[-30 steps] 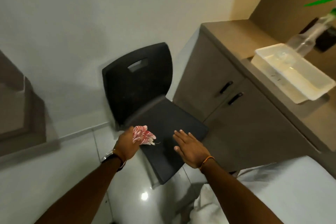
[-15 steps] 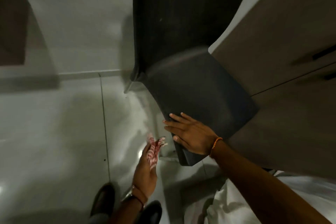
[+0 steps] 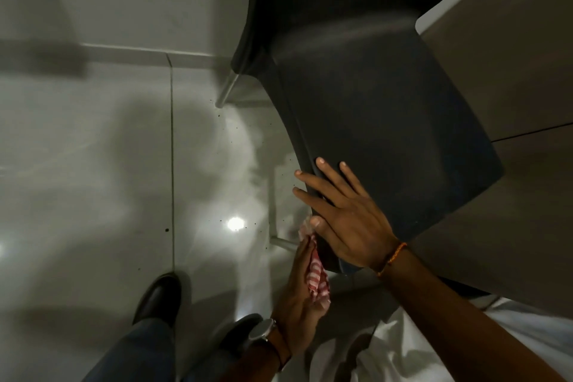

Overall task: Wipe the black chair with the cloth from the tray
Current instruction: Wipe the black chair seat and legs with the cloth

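Note:
The black chair [image 3: 384,133] fills the upper right, its seat tilted toward me and its backrest at the top. My right hand [image 3: 344,214] lies flat with fingers spread on the seat's front left corner. Just below it, my left hand [image 3: 299,291] holds the red-and-white striped cloth [image 3: 316,279] against the seat's front edge, below the corner. The tray is out of view.
A brown cabinet [image 3: 511,71] stands tight against the chair's right side. Glossy grey floor tiles [image 3: 108,180] spread to the left up to the wall skirting. My black shoes [image 3: 161,298] stand at the bottom, and white fabric [image 3: 434,347] lies at the lower right.
My view has dropped from the whole chair to its seat and the floor. My left hand took the cloth from the seat top down to the front edge. My right hand slid to the corner.

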Tool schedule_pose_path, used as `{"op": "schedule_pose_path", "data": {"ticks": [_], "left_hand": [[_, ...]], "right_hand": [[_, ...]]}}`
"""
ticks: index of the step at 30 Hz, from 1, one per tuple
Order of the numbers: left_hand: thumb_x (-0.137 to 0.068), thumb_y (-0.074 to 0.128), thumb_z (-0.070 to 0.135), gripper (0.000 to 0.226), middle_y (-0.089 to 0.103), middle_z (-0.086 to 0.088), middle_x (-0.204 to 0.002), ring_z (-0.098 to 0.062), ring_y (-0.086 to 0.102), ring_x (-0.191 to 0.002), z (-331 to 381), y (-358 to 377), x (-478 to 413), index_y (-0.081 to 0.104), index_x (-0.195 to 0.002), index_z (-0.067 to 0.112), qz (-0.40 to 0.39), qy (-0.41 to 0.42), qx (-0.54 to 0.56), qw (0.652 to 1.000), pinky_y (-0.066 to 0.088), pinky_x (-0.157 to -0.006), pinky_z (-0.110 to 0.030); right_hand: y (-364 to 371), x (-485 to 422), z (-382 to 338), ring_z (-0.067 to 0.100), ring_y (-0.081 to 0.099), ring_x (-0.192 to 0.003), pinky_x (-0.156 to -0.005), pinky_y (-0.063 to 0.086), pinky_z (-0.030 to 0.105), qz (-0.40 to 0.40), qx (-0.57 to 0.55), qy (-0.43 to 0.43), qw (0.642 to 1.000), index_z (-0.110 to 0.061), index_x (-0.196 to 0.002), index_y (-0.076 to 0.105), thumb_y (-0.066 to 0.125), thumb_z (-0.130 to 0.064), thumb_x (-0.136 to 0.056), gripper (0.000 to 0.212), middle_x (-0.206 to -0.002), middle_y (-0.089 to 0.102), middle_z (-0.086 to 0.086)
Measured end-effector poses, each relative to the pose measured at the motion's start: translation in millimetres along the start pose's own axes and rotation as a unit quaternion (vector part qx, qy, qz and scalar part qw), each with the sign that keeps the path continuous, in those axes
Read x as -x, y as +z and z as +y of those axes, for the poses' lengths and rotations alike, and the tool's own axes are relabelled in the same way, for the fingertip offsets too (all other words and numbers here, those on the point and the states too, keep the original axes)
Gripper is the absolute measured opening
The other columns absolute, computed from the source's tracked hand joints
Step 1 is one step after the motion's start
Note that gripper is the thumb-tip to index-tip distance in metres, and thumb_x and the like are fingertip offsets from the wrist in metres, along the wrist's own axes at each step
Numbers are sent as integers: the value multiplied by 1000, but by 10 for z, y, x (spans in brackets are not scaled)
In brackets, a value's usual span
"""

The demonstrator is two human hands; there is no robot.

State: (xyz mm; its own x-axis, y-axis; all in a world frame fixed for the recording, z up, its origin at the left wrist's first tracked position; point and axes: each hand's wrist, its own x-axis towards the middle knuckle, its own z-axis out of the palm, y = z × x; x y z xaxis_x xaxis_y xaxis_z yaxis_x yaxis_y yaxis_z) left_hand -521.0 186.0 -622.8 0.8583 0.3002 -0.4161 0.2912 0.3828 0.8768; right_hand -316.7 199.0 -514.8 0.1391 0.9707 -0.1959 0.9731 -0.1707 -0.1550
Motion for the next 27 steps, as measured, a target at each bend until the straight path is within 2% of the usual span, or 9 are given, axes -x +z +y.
{"op": "schedule_pose_path", "data": {"ticks": [3, 6, 12, 15, 18, 20, 23, 25, 27], "left_hand": [[-93, 50, 75, 81, 20, 29, -169, 14, 39, -142, -115, -82, -123, 10, -161, 57, 7, 5, -28, 1000, 45, -110, -20], [-101, 43, 69, 73, 26, 30, -167, 3, 35, -150, -211, -166, -307, 10, -163, 51, -20, 30, -99, 994, 41, -116, -35], [-102, 48, 62, 64, 48, 15, -155, -7, 53, -138, -653, -310, -706, 24, -159, 44, -33, 46, -219, 974, 51, -112, -38], [-101, 53, 61, 66, 47, 13, -155, -8, 51, -139, -1004, -543, -901, 25, -158, 45, -45, 41, -265, 962, 48, -114, -39], [-100, 62, 48, 65, 48, 8, -150, -15, 54, -133, -1272, -744, -1037, 22, -150, 55, -64, 73, -338, 936, 49, -113, -38], [-97, 69, 31, 74, 46, -1, -154, -25, 52, -137, -1435, -814, -1095, 21, -151, 45, -66, 92, -394, 912, 47, -115, -46], [-99, 67, 25, 76, 35, 8, -157, -23, 40, -146, -1533, -860, -1125, 17, -153, 44, -53, 87, -440, 892, 36, -123, -48], [-99, 66, 19, 73, 38, 5, -156, -18, 42, -143, -1522, -830, -1132, 22, -154, 41, -56, 67, -408, 909, 38, -123, -44], [-99, 62, 7, 67, 46, -8, -153, -19, 53, -131, -1431, -755, -1079, 32, -154, 29, -67, 30, -331, 941, 50, -108, -33]], "right_hand": [[17, -4, -12, 28, 8, -162, -127, 12, 58, 5, -3, 4, 1000, -17, -150, 52, 16, -48, -108, 63, -170, 29, 1], [20, -8, -12, 28, 8, -162, -127, 12, 59, 11, -7, 3, 1000, -18, -151, 52, 16, -49, -108, 64, -170, 30, 2], [17, -18, -25, 28, 11, -161, -126, 14, 61, 25, -15, 11, 1000, -14, -150, 53, 9, -52, -108, 72, -167, 35, 3], [19, -12, -22, 29, 11, -161, -126, 13, 60, 31, -16, 7, 999, -12, -151, 52, 10, -51, -108, 71, -167, 36, 4], [18, -15, -25, 29, 11, -161, -126, 13, 60, 34, -19, 3, 999, -12, -152, 50, 11, -51, -108, 70, -167, 36, 3], [0, -20, -33, 29, 12, -161, -126, 13, 60, 33, -22, 3, 999, -12, -152, 50, 11, -51, -108, 71, -167, 36, 3], [-19, -22, -50, 29, 12, -161, -126, 13, 60, 30, -19, 7, 999, -12, -153, 49, 9, -52, -108, 72, -167, 35, 3], [-22, -9, -60, 28, 12, -161, -126, 15, 61, 26, -16, 9, 999, -12, -152, 49, 8, -52, -108, 73, -168, 35, 2], [-29, -5, -73, 28, 13, -161, -126, 15, 61, 27, -19, 9, 999, -13, -152, 49, 9, -52, -109, 71, -167, 35, 1]]}}
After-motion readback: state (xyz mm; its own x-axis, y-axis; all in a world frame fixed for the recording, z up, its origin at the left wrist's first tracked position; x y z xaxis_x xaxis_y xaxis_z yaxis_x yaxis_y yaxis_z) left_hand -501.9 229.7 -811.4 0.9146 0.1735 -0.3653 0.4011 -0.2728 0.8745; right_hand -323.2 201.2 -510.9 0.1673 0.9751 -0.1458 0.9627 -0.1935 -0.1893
